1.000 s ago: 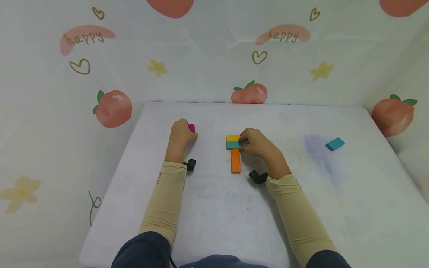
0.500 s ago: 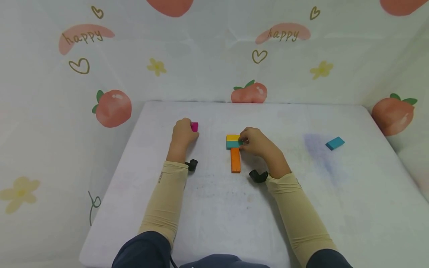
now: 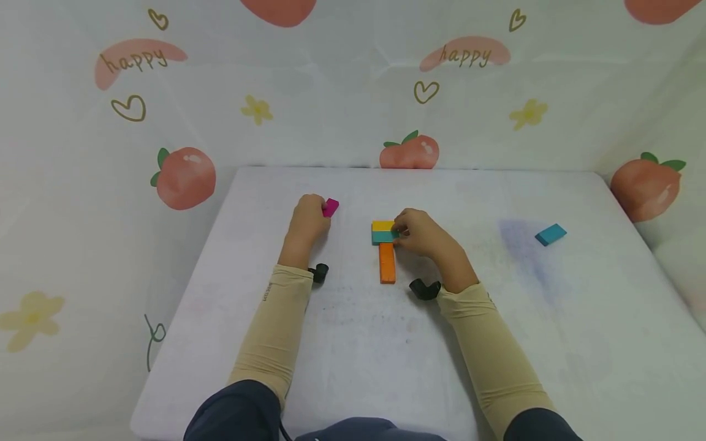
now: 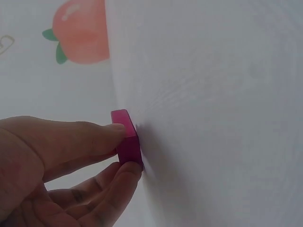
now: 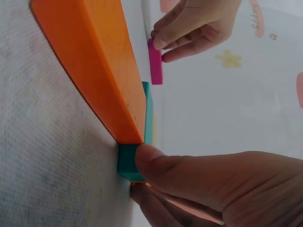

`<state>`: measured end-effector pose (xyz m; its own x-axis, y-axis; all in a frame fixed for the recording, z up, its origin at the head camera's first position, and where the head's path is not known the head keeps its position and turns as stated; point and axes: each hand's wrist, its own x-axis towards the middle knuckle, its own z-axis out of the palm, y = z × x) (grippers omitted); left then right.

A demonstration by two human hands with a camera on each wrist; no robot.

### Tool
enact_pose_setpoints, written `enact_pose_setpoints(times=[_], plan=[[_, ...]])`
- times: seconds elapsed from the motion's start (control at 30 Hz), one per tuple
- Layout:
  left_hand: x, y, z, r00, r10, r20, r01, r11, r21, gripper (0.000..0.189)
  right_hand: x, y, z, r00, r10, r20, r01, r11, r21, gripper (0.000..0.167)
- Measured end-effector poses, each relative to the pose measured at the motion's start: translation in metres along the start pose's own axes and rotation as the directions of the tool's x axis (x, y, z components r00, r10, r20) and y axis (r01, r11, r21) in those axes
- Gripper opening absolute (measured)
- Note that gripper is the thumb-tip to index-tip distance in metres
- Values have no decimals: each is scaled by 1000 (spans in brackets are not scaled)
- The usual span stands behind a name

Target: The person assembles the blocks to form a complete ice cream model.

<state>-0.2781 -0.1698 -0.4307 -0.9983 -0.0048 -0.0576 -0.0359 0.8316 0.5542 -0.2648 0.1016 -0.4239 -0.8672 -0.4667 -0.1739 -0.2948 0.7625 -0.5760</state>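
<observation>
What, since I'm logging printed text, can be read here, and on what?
"happy": left pink patch on the backdrop, head view.
"happy": right pink patch, head view.
"happy": one pink patch, right wrist view.
Marks on the left tan sleeve and right tan sleeve: too small to read.

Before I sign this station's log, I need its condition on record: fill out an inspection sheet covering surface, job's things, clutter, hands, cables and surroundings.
Surface: white tabletop, with a purplish stain toward the right.
Job's things: orange block, its far end against the teal block; yellow block directly behind the teal one; magenta block off to their left.
Clutter: blue block lying apart at the right.
Left hand: pinches the magenta block.
Right hand: pinches the teal and yellow blocks at their right end.
Cables: thin dark cord at the bottom edge, beside the left sleeve.
Surroundings: white backdrop with printed peaches.
</observation>
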Motion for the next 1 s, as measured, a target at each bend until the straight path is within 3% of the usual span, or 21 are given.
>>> enact_pose_setpoints(times=[0.23,0.67,1.0], plan=[[-3,5,1,999,6,31,-5,1000,-18,38,-1,0,0,1000,-7,-6,7,1000,4,29],[0,13,9,990,83,118,-79,996,-40,38,-1,1,-1,1000,-16,-1,16,1000,3,30],[3,24,14,982,84,167,-80,996,-32,36,2,6,-1,1000,-10,8,10,1000,0,31]])
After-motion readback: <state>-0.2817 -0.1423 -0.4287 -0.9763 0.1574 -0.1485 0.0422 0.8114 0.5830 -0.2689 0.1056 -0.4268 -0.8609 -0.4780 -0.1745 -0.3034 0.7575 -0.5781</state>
